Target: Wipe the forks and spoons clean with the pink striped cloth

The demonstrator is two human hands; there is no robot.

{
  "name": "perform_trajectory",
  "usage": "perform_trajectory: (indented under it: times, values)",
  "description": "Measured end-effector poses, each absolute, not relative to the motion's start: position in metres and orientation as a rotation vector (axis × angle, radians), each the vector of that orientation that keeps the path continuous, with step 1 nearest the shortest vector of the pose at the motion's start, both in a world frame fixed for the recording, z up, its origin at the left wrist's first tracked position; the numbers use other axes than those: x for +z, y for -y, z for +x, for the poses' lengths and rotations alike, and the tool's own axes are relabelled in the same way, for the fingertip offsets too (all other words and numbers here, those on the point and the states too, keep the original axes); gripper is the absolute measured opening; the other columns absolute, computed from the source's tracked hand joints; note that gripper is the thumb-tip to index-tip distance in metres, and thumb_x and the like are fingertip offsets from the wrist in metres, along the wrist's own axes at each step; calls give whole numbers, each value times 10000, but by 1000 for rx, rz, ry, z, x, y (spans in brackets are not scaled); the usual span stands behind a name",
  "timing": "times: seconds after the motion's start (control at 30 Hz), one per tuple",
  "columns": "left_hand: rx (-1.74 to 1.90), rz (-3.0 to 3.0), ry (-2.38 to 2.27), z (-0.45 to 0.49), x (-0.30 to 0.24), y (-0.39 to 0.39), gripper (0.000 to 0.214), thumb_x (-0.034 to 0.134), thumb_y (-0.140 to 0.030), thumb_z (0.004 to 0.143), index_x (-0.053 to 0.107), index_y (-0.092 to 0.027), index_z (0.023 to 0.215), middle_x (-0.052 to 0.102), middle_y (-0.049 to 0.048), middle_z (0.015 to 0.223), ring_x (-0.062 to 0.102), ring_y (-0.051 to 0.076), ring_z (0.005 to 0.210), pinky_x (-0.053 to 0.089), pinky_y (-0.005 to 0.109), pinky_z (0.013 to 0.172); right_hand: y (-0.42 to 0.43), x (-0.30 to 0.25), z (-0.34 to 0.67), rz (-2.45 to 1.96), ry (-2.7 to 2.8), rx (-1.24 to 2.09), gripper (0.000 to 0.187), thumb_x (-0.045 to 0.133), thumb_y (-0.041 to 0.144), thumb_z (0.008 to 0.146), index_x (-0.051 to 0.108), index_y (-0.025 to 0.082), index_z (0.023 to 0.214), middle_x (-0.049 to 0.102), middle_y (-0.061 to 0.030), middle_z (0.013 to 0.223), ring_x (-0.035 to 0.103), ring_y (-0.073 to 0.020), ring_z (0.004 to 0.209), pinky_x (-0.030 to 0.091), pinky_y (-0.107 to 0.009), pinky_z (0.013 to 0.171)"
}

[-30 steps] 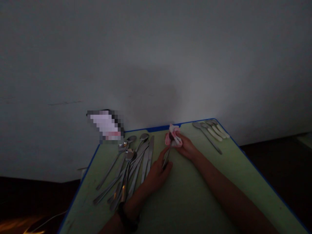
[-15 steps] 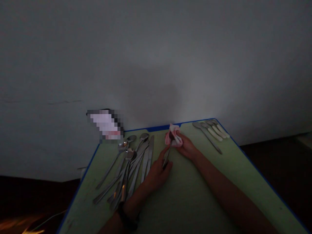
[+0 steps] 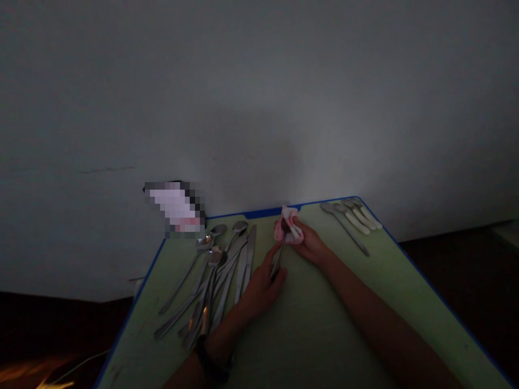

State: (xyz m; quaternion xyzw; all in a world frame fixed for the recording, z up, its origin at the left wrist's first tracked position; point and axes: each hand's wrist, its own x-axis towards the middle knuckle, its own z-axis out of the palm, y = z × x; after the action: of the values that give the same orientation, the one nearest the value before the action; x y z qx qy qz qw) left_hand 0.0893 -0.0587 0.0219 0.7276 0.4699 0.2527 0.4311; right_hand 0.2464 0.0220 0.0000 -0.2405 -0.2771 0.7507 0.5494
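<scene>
My left hand [image 3: 261, 289] is closed round the handle of a metal spoon [image 3: 277, 260], which points away from me. The spoon's bowl end lies in the folds of a pink and white cloth [image 3: 294, 235]. My right hand [image 3: 310, 241] grips that cloth from the right, its fingers partly hidden behind it. Left of my hands lies a loose pile of metal spoons [image 3: 216, 256] and table knives [image 3: 245, 265], partly covered by my left forearm.
At the table's far right, a long-handled spoon [image 3: 352, 233] lies beside several white-handled pieces of cutlery [image 3: 359, 222]. A blurred-out dark-edged object [image 3: 174, 208] stands at the far left corner. The green table [image 3: 324, 329] has a blue edge and meets a grey wall [image 3: 259, 108].
</scene>
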Motion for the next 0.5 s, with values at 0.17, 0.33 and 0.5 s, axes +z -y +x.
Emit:
perform_trajectory:
  times: [0.17,0.33,0.5]
  values:
    - [640,1816,-1193,90,20,59,540,396,-290,871,229,-172,1371,563,-5,702,547,162,654,426,285,652,-22,1,246,-552,701,1779,256,494,362,833,625,149,883,657,-49,853,592,-142,769,459,-260,738]
    - [659,1804,-1186,89,17,58,533,403,-300,866,256,-172,1361,582,2,706,552,158,643,432,283,649,-22,0,247,-589,684,1790,250,490,354,833,623,156,908,656,-47,860,589,-145,765,464,-268,736]
    - [632,1824,-1188,89,18,58,554,398,-305,873,212,-178,1379,562,-10,698,535,152,630,425,283,645,-22,-1,247,-577,665,1792,239,504,348,827,620,155,907,652,-42,846,588,-138,763,461,-262,736]
